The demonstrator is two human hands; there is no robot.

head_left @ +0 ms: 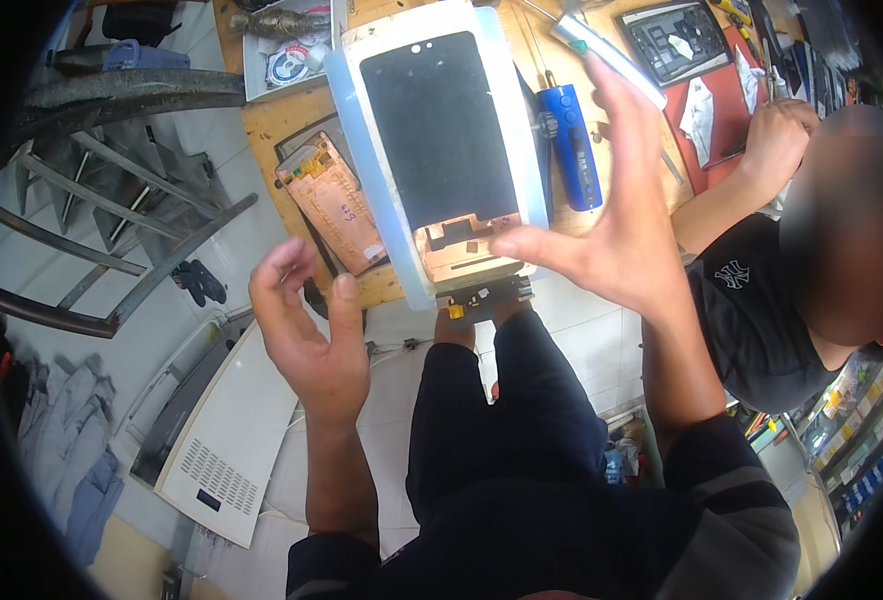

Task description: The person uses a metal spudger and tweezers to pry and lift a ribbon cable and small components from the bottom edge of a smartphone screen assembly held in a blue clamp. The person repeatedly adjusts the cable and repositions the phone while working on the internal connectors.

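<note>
I held the phone screen [439, 140] near the top middle with my right hand [621, 230], thumb pinching its bottom edge. My left hand [306, 330] hung open, holding nothing, lower left of it.

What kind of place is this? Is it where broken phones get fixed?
Probably a small phone repair shop. The right hand holds a phone screen panel over a wooden workbench. On the workbench lie a blue screwdriver and another opened phone part.

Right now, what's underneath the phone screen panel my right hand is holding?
Under the screen panel lie the wooden table, a blue screwdriver and a dark tray with a copper-backed panel. The rest beneath is covered.
</note>
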